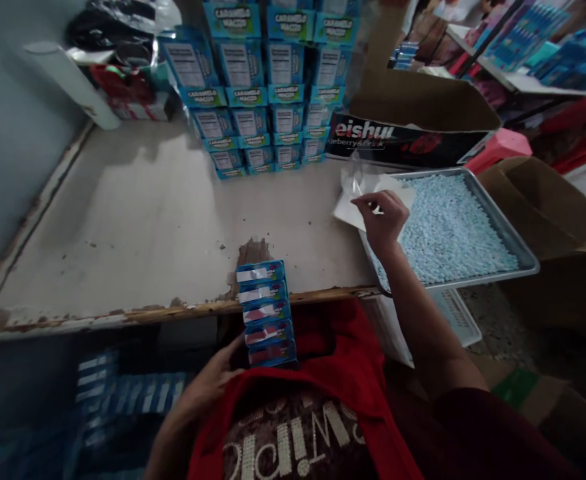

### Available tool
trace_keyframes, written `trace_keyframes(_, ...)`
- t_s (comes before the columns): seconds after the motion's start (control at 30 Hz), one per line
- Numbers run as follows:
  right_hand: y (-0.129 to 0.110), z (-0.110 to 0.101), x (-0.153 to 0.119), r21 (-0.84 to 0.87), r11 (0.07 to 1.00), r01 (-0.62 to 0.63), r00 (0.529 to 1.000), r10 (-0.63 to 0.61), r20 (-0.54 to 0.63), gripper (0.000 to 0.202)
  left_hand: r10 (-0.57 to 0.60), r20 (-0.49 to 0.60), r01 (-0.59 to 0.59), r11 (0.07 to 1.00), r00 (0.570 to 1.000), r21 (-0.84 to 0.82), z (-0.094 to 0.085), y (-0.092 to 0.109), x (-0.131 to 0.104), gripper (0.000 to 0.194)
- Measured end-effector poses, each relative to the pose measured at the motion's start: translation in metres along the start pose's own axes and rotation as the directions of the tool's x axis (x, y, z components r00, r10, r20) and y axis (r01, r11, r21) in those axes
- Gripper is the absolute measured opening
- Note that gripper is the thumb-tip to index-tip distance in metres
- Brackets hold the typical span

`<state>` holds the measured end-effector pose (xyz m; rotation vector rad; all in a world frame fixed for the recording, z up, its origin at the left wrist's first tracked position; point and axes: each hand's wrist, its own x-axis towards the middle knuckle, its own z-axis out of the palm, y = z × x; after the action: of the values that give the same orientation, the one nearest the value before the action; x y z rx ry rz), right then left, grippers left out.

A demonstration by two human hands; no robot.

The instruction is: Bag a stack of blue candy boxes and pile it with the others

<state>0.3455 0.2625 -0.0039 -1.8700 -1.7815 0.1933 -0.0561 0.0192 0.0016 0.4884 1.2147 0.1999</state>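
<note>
A row of small blue boxes (265, 313) with pale strips on top rests on the table's front edge and reaches toward my body. My left hand (223, 373) grips the near end of this row from the left; its fingertips are hidden behind the boxes. Over the left side of a metal tray (530, 267), my right hand (387, 217) is closed in a pinch. Clear plastic film (357, 179) rises at its fingertips above white paper sheets (345, 212). Small pale-blue pieces (457, 227) fill the tray.
Stacked blue boxes (260, 100) in clear wrap stand at the back of the worn wooden table (163, 220). Behind the tray is an open cardboard carton (413, 143). A white roll (73, 87) leans at the left wall. More blue boxes (137, 393) sit below the table.
</note>
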Motion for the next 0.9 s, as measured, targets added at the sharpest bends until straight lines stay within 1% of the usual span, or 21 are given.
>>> trace_keyframes(0.03, -0.017, 0.01, 0.0, -0.014, 0.987, 0.157, 0.986, -0.156, 0.064, 0.025, 0.021, 0.004, -0.022, 0.999, 1.0, 0.048, -0.011, 0.015, -0.003, 0.066)
trace_keyframes(0.07, -0.034, 0.023, -0.001, -0.009, 0.953, 0.303, 0.942, -0.298, 0.152, 0.03, 0.058, -0.058, -0.049, 0.988, 0.997, 0.147, -0.022, 0.033, -0.004, 0.059)
trace_keyframes(0.1, -0.05, 0.037, -0.005, 0.01, 0.906, 0.423, 0.877, -0.412, 0.248, 0.034, 0.136, -0.193, -0.088, 0.967, 0.972, 0.24, -0.032, 0.051, -0.001, 0.053)
trace_keyframes(0.13, -0.064, 0.054, -0.01, 0.033, 0.859, 0.511, 0.802, -0.49, 0.34, 0.036, 0.272, -0.344, -0.152, 0.929, 0.899, 0.338, -0.04, 0.069, 0.006, 0.046)
trace_keyframes(0.17, -0.077, 0.071, -0.017, 0.058, 0.819, 0.57, 0.728, -0.537, 0.426, 0.037, 0.449, -0.462, -0.234, 0.862, 0.765, 0.449, -0.047, 0.086, 0.017, 0.038)
trace_keyframes(0.2, -0.087, 0.087, -0.023, 0.084, 0.794, 0.603, 0.664, -0.557, 0.5, 0.037, 0.638, -0.481, -0.32, 0.744, 0.601, 0.586, -0.053, 0.101, 0.034, 0.032)
trace_keyframes(0.23, -0.094, 0.103, -0.03, 0.11, 0.783, 0.613, 0.611, -0.557, 0.562, 0.035, 0.786, -0.41, -0.375, 0.593, 0.463, 0.713, -0.058, 0.114, 0.054, 0.028)
trace_keyframes(0.27, -0.1, 0.118, -0.035, 0.133, 0.786, 0.604, 0.575, -0.545, 0.61, 0.032, 0.878, -0.283, -0.397, 0.435, 0.386, 0.808, -0.062, 0.123, 0.078, 0.025)
trace_keyframes(0.3, -0.103, 0.13, -0.04, 0.155, 0.797, 0.583, 0.55, -0.528, 0.648, 0.029, 0.915, -0.141, -0.401, 0.298, 0.377, 0.866, -0.065, 0.13, 0.102, 0.027)
trace_keyframes(0.33, -0.104, 0.139, -0.043, 0.179, 0.813, 0.554, 0.532, -0.511, 0.675, 0.026, 0.916, -0.031, -0.389, 0.201, 0.4, 0.899, -0.068, 0.134, 0.126, 0.029)
trace_keyframes(0.37, -0.104, 0.146, -0.045, 0.203, 0.831, 0.518, 0.522, -0.496, 0.694, 0.024, 0.89, 0.046, -0.373, 0.142, 0.453, 0.917, -0.07, 0.136, 0.147, 0.025)
trace_keyframes(0.4, -0.102, 0.151, -0.047, 0.228, 0.85, 0.474, 0.521, -0.48, 0.706, 0.021, 0.852, 0.095, -0.36, 0.113, 0.514, 0.926, -0.072, 0.136, 0.165, 0.019)
trace_keyframes(0.47, -0.097, 0.156, -0.049, 0.278, 0.891, 0.359, 0.539, -0.441, 0.718, 0.016, 0.786, 0.124, -0.345, 0.119, 0.606, 0.931, -0.075, 0.133, 0.19, 0.015)
trace_keyframes(0.5, -0.093, 0.157, -0.049, 0.3, 0.911, 0.283, 0.557, -0.411, 0.722, 0.013, 0.765, 0.128, -0.354, 0.136, 0.631, 0.925, -0.078, 0.131, 0.196, 0.017)
trace_keyframes(0.57, -0.086, 0.156, -0.051, 0.333, 0.936, 0.111, 0.593, -0.331, 0.734, 0.009, 0.742, 0.13, -0.395, 0.193, 0.658, 0.898, -0.082, 0.127, 0.202, 0.018)
trace_keyframes(0.63, -0.08, 0.15, -0.054, 0.335, 0.942, -0.025, 0.601, -0.253, 0.758, 0.011, 0.72, 0.134, -0.426, 0.24, 0.681, 0.872, -0.085, 0.125, 0.201, 0.019)
trace_keyframes(0.67, -0.078, 0.146, -0.056, 0.319, 0.946, -0.05, 0.597, -0.228, 0.769, 0.013, 0.713, 0.14, -0.43, 0.243, 0.687, 0.87, -0.085, 0.123, 0.2, 0.02)
trace_keyframes(0.7, -0.076, 0.141, -0.058, 0.299, 0.953, -0.047, 0.591, -0.215, 0.778, 0.015, 0.718, 0.148, -0.428, 0.226, 0.681, 0.875, -0.084, 0.121, 0.198, 0.021)
trace_keyframes(0.77, -0.074, 0.13, -0.062, 0.253, 0.967, 0.015, 0.588, -0.213, 0.78, 0.018, 0.761, 0.165, -0.416, 0.148, 0.627, 0.897, -0.079, 0.117, 0.192, 0.026)
trace_keyframes(0.83, -0.074, 0.12, -0.065, 0.201, 0.974, 0.107, 0.595, -0.225, 0.772, 0.024, 0.826, 0.171, -0.387, 0.061, 0.537, 0.92, -0.072, 0.112, 0.186, 0.03)
trace_keyframes(0.9, -0.076, 0.112, -0.066, 0.131, 0.97, 0.206, 0.582, -0.229, 0.781, 0.025, 0.878, 0.173, -0.341, -0.012, 0.447, 0.94, -0.065, 0.107, 0.179, 0.031)
